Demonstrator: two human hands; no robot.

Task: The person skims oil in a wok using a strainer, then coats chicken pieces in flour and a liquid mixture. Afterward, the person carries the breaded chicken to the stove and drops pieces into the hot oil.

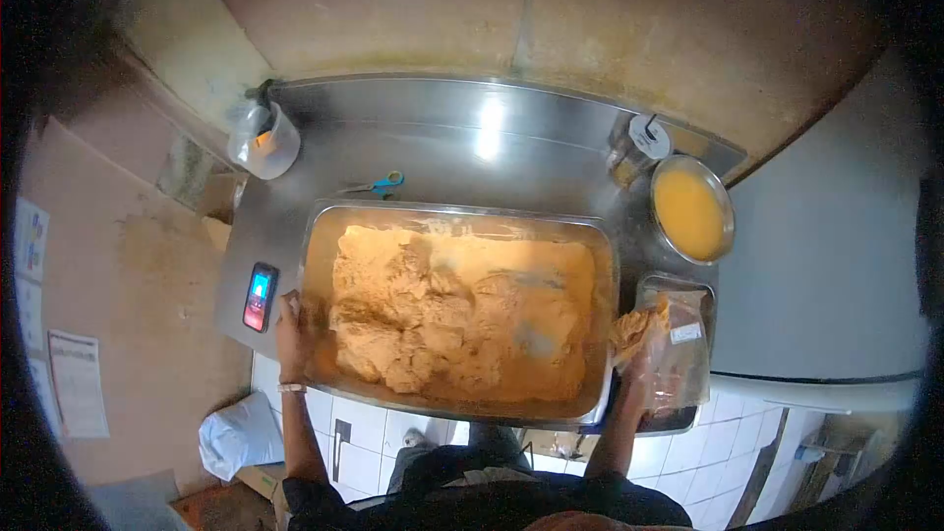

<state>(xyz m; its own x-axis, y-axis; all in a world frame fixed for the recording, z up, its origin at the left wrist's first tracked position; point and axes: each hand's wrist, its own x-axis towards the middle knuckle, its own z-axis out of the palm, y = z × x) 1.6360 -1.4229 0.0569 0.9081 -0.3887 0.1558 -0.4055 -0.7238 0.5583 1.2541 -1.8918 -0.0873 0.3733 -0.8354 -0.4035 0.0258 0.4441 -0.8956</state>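
A large metal tray (462, 210) holds a heap of orange-tan flour-like coating (423, 320), piled lumpily at its left and middle. My left hand (292, 329) is at the tray's left rim, its fingers curled and closed around the edge. Just outside the right rim, my right hand (639, 371) is closed on a coated, orange-brown piece of food (632, 331), probably meat. Beside that hand, a clear plastic bag (691, 364) with a white label lies over a smaller metal tray (710, 300). The bag partly hides the smaller tray, and my right fingertips are hard to make out.
Blue-handled scissors (390, 182) lie behind the tray. A phone (259, 297) is on the counter at left, below a plastic jug (265, 145). A bowl of yellow liquid (688, 214) stands at right, beside a lidded container (649, 138). A wall (442, 29) rises behind.
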